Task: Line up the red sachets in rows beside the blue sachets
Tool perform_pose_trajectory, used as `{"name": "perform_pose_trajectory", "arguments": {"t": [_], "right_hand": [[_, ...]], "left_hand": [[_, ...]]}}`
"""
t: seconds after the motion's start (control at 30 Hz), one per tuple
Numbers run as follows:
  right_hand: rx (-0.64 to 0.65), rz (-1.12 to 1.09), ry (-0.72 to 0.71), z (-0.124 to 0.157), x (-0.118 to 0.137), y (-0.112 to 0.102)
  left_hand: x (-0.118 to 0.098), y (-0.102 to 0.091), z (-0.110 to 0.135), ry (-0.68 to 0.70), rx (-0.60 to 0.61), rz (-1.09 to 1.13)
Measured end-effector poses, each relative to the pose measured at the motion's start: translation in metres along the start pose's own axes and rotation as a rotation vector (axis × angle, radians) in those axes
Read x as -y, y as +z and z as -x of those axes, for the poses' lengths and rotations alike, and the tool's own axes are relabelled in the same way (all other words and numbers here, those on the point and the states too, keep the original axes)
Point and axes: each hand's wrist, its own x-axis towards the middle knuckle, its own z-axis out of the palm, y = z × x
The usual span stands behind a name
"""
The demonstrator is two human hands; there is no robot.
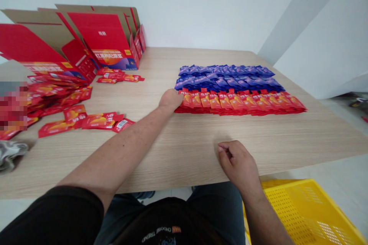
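Observation:
Rows of red-orange sachets point(238, 103) lie overlapping on the wooden table point(184, 160), with rows of blue-purple sachets point(227, 78) just behind them. My left hand point(171, 99) is at the left end of the red rows, touching the nearest sachets, and its fingertips are hidden. My right hand point(237, 162) rests near the table's front edge, its fingers curled and nothing in them. It is not touching any sachet. Loose red sachets point(100, 121) lie scattered to the left of my left arm.
Flattened red-and-brown cardboard boxes point(100, 34) lean at the far left of the table, beside a heap of red sachets point(51, 95). A crumpled grey cloth point(10, 155) lies at the left edge. A yellow plastic crate point(307, 214) stands on the floor at lower right.

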Motion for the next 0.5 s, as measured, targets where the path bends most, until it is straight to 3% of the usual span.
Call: {"name": "perform_pose_trajectory", "arguments": {"t": [0.1, 0.2, 0.37, 0.5], "right_hand": [[-0.003, -0.006, 0.009, 0.0, 0.0, 0.0], [0.005, -0.01, 0.019, -0.001, 0.0, 0.0], [0.005, -0.003, 0.023, -0.003, -0.002, 0.0], [-0.002, 0.022, 0.011, -0.004, -0.005, 0.0]], "left_hand": [[0.008, -0.006, 0.006, 0.046, -0.057, -0.021], [0.027, -0.025, 0.016, 0.067, -0.116, -0.033], [0.083, -0.072, 0.038, 0.065, -0.251, -0.032], [0.13, -0.093, 0.052, 0.028, -0.333, -0.036]]}}
